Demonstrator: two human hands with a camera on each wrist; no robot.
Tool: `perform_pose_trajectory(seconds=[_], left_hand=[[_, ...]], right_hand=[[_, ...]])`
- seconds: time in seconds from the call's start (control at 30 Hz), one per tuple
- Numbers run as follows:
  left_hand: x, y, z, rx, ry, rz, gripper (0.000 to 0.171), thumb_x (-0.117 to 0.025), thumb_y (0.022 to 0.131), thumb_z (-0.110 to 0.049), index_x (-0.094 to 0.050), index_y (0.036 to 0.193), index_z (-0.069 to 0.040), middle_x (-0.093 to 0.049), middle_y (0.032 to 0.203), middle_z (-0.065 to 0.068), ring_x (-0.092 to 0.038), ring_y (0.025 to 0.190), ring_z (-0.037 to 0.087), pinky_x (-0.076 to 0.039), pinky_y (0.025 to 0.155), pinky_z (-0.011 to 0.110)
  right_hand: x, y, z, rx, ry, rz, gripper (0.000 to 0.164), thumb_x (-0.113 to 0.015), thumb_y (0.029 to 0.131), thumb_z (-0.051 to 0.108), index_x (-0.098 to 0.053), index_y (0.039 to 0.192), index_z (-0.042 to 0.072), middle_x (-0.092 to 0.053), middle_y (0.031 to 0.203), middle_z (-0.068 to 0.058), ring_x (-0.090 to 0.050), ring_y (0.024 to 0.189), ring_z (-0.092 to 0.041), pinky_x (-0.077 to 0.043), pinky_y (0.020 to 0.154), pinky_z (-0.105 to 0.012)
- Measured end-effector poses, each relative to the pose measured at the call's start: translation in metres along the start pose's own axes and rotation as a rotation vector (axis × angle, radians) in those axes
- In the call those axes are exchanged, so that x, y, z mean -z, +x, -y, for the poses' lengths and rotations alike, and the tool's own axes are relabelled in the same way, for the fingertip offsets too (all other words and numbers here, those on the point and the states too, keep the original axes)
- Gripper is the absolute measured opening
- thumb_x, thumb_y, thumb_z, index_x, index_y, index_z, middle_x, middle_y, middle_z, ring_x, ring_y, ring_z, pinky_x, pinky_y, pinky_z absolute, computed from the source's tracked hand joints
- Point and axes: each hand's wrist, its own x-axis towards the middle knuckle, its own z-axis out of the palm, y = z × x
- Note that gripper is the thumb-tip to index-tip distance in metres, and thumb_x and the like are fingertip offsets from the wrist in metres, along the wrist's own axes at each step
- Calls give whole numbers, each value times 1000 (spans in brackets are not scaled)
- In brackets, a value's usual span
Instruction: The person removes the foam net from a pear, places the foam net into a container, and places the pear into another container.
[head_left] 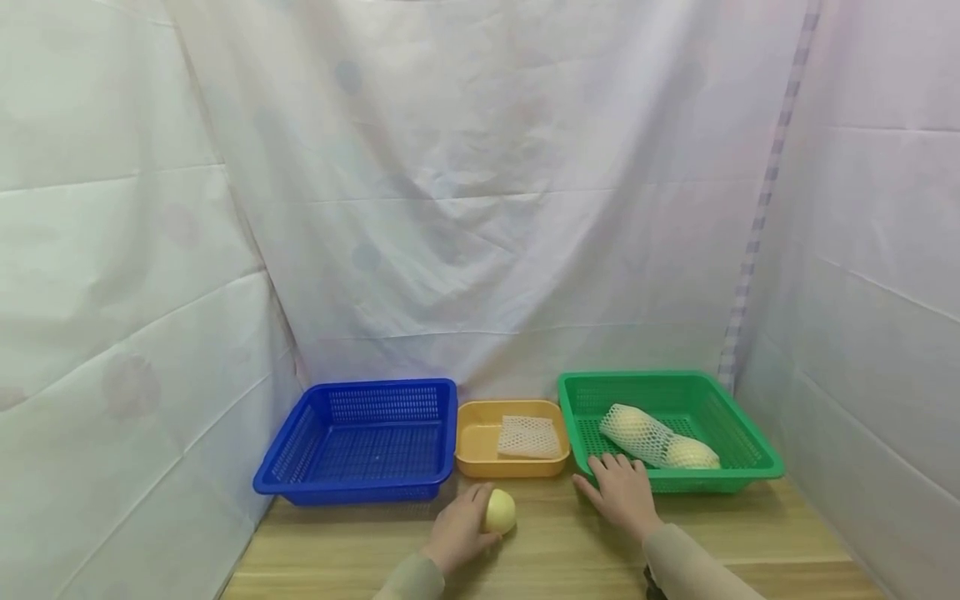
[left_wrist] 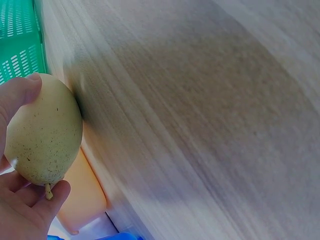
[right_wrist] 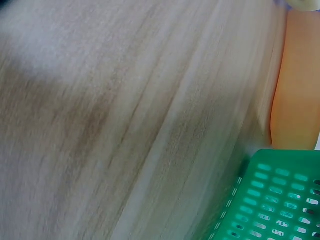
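In the head view my left hand (head_left: 461, 527) grips a pale yellow pear (head_left: 500, 512) low over the table, in front of the small orange tray (head_left: 472, 469). The left wrist view shows the pear's speckled skin and short stem, with the thumb on one side and the fingers (left_wrist: 55, 197) by the stem end. My right hand (head_left: 624, 493) rests at the front left rim of the green basket (head_left: 750, 475), fingers loosely extended and holding nothing. Inside that basket lie two pale fruits (head_left: 692, 452) in white foam netting. The right wrist view does not show the hand.
A blue basket (head_left: 352, 485) stands at the left with nothing seen in it. A flat white foam net sleeve (head_left: 528, 437) lies in the orange tray, between the two baskets. White cloth (head_left: 480, 250) hangs behind and along both sides of the wooden table (head_left: 555, 558).
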Motion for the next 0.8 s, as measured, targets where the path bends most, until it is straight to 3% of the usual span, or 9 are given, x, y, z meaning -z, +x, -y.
perform_pose_trajectory(seconds=[0.5,0.8], left_hand=[[5,1,-1,12,-35,18,77,-86,68,-35,-53,132,-8,-61,123,8,-62,104,24,-51,87,43],[6,10,8,-39,-59,33,73,-86,68,-38,-56,128,-10,-63,116,3,-61,100,20,-51,84,40]], right_hand=[[-3,0,-1,0,7,-39,30,-62,91,47,-65,94,17,-59,80,0,-49,69,-21,-32,58,-40],[-9,1,-3,10,-10,-84,26,-66,88,45,-63,89,19,-58,78,1,-46,66,-20,-29,57,-39]])
